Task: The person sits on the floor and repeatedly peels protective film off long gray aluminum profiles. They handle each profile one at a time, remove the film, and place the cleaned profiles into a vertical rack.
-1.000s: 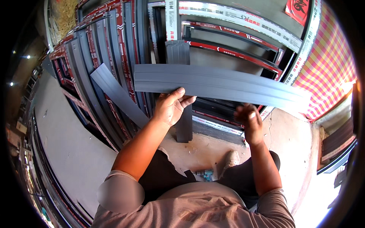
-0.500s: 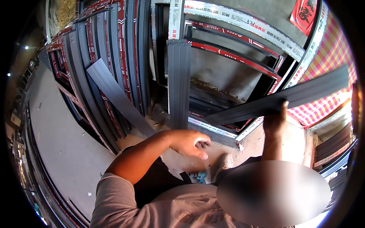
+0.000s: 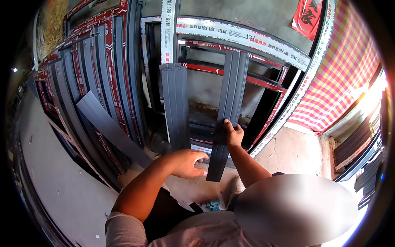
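Observation:
My right hand [image 3: 234, 135] grips a long dark grey ribbed panel [image 3: 233, 86] partway up, thumb on its near face. The panel stands nearly upright, tilted a little, its lower end hanging above the floor. My left hand [image 3: 188, 163] is beside that lower end, fingers loosely bent, thumb apart, holding nothing. To the left, a second ribbed grey panel [image 3: 175, 105] stands upright against a window frame [image 3: 240, 35] wrapped in white and red printed film; its foot is hidden behind my left hand.
A plain grey strip [image 3: 111, 125] leans at the left against several stacked frame bars [image 3: 88, 70]. A teal power tool [image 3: 213, 205] lies on the floor by my foot. A checked cloth [image 3: 337, 70] hangs at the right, and dark slats [image 3: 356, 144] are piled below it.
The panel in my right hand has swung from slanting out to the right to nearly upright in front of me. My left hand has come close to its lower end. The view has shifted.

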A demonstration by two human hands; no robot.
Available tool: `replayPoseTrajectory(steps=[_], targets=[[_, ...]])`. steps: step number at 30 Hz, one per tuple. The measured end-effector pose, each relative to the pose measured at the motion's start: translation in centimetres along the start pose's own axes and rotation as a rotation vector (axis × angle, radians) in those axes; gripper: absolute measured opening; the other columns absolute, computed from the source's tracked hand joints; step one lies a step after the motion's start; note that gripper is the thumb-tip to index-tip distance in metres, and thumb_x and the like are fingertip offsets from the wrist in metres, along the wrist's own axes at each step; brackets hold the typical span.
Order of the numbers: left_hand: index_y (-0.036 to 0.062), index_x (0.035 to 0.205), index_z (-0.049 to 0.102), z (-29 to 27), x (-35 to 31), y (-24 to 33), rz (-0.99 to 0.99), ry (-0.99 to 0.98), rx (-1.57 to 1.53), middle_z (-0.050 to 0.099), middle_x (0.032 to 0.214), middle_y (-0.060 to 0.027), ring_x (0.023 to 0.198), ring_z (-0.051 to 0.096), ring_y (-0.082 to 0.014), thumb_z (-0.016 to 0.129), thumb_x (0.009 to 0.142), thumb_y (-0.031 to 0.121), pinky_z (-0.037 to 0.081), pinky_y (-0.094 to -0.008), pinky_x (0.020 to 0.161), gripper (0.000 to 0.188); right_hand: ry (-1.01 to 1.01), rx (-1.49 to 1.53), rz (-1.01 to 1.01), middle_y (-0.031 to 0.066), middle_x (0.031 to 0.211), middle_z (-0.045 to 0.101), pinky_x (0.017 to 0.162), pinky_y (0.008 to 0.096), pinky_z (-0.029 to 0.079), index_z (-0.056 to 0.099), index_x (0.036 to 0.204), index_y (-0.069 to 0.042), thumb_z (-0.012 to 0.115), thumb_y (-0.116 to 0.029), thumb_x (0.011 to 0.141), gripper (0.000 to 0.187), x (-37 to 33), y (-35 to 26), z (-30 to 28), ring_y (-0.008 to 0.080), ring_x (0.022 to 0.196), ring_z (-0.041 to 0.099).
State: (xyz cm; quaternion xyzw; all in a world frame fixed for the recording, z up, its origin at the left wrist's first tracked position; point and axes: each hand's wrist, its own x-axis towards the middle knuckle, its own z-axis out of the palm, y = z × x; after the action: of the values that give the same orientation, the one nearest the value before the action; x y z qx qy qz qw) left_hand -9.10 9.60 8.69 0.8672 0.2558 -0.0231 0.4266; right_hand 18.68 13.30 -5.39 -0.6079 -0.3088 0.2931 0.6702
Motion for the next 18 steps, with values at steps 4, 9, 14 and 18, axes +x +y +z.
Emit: replayPoseTrajectory(steps=[4,9,14,18], targets=[[0.0001,0.142,0.058,-0.2,0.0,-1.4,-0.059,0.008,0.017,0.066,0.135,-0.0222,0.121,0.068,-0.0338,0.078,0.090,0.045,0.055,-0.0447,0.101,0.071,0.035,0.036,-0.006,0.0069,0.093,0.075,0.082,0.0292,0.051,0.075,0.104,0.006,0.086,-0.041,0.089,0.050,1.4,-0.5,0.9,0.0145,0.087,0.066],[0.0005,0.142,0.057,-1.0,-0.1,-2.0,-0.087,0.001,0.004,0.066,0.135,-0.0236,0.123,0.066,-0.0350,0.078,0.090,0.045,0.054,-0.0457,0.102,0.072,0.024,0.053,-0.032,0.0066,0.095,0.075,0.085,0.0297,0.051,0.075,0.105,0.005,0.085,-0.038,0.090,0.047,2.0,-0.6,2.0,0.0144,0.089,0.066],[0.0007,0.143,0.057,-1.3,0.0,-2.5,-0.081,0.011,0.009,0.065,0.135,-0.0244,0.123,0.066,-0.0357,0.078,0.090,0.045,0.054,-0.0457,0.102,0.071,0.017,0.057,-0.050,0.0066,0.100,0.074,0.088,0.0307,0.050,0.073,0.107,0.004,0.083,-0.037,0.091,0.046,3.3,0.4,2.7,0.0149,0.092,0.064],[0.0005,0.143,0.057,-1.6,-0.4,-2.5,-0.097,0.006,0.002,0.065,0.136,-0.0250,0.123,0.066,-0.0359,0.078,0.090,0.045,0.054,-0.0457,0.102,0.072,0.057,0.029,-0.125,0.0068,0.095,0.075,0.085,0.0300,0.051,0.075,0.104,0.004,0.084,-0.037,0.090,0.044,5.1,0.3,3.4,0.0143,0.089,0.066]])
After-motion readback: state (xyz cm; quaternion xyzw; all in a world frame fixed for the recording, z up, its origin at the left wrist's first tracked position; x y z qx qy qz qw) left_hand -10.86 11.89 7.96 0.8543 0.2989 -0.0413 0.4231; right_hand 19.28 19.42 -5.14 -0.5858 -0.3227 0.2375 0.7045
